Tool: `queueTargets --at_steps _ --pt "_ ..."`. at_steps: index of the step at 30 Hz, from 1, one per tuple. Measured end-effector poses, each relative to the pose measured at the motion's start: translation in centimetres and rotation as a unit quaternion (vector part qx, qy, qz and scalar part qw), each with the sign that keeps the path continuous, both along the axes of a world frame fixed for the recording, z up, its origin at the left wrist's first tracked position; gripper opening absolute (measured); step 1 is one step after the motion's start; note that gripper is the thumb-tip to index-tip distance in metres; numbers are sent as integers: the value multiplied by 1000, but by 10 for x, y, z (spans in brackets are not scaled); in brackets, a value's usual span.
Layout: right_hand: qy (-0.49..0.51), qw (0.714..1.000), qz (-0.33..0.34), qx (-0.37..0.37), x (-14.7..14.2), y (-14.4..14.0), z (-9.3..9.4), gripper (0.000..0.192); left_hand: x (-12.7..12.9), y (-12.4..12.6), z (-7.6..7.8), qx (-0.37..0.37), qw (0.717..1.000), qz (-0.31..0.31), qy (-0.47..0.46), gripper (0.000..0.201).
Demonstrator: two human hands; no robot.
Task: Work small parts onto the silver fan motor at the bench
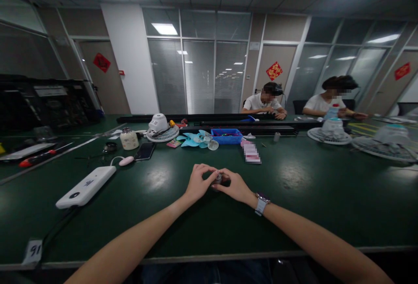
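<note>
In the head view my left hand [200,181] and my right hand [235,184] meet over the middle of the green table [183,231]. Between their curled fingertips is a small greyish metal part [218,179], mostly covered by the fingers, so its exact kind does not show. Both hands are closed on it, thumbs and fingers pressed against its sides. A watch with a pale strap [260,204] is on my right wrist. Beyond the hands lie blue fan blades [194,139] and a blue tray [227,136] with small parts in it.
A white power bank [86,188] with a cable lies left, near a phone [145,151] and a cream jar [129,139]. White fan housings [160,127] stand at the back, others [331,131] at right. Pink-white papers [251,151] lie ahead. Two people sit across.
</note>
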State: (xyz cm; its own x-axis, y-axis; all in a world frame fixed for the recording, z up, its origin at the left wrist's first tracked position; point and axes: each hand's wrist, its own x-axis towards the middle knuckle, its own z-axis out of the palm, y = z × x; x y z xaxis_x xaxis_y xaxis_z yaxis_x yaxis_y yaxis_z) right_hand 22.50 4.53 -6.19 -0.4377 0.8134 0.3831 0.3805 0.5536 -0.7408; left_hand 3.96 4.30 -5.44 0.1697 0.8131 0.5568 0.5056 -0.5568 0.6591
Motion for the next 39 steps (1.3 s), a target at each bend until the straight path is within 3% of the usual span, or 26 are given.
queueTargets --at_steps 4,9,17,20,22,26,29,33,39 --pt "11 1000 19 -14 0 -2 3 45 -7 5 -8 12 999 48 3 27" --pt "14 999 24 -20 1 -2 2 45 -21 13 -21 -73 987 93 112 24" --pt "16 999 -15 24 8 4 0 41 -22 9 -21 -109 970 109 187 24" --pt "23 992 -101 75 30 22 8 41 -24 10 -22 -116 968 99 198 24" --pt "16 972 -206 113 57 41 14 43 -25 12 -23 -117 968 94 200 25" --pt "-27 896 -418 147 128 78 18 41 -26 13 -24 -115 969 93 199 26" --pt "-56 846 -515 127 177 95 12 43 -25 10 -22 -117 969 89 197 29" --pt "-110 815 -565 67 216 104 -3 46 -25 10 -22 -110 975 103 166 37" --pt "-127 819 -560 6 230 109 -18 50 -25 20 -31 -97 982 123 110 32"
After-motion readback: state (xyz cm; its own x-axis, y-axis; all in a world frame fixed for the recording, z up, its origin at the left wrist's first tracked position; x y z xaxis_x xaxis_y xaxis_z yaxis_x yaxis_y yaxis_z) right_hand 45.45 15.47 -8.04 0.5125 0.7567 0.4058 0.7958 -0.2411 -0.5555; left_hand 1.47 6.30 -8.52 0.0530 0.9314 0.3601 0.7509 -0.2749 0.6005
